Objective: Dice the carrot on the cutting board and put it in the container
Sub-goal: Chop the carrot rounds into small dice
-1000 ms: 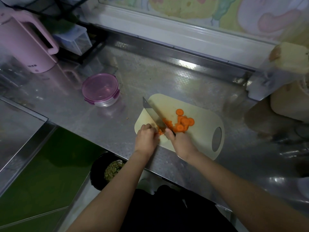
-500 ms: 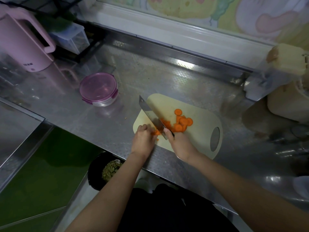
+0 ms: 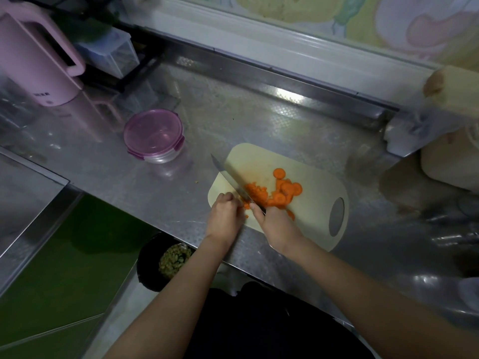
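Gripping the knife (image 3: 233,181) by its handle with the right hand (image 3: 277,226), blade slanting across the carrot (image 3: 259,194) on the cutting board (image 3: 259,159). Pinching carrot bits at the board's near left with the curled left hand (image 3: 225,216), well apart from the lidded container (image 3: 153,136) far left.

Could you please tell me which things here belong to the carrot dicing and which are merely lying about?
For the job: carrot, cutting board, knife, lidded container, left hand, right hand.
Lying about: pink kettle, clear box, black bowl.
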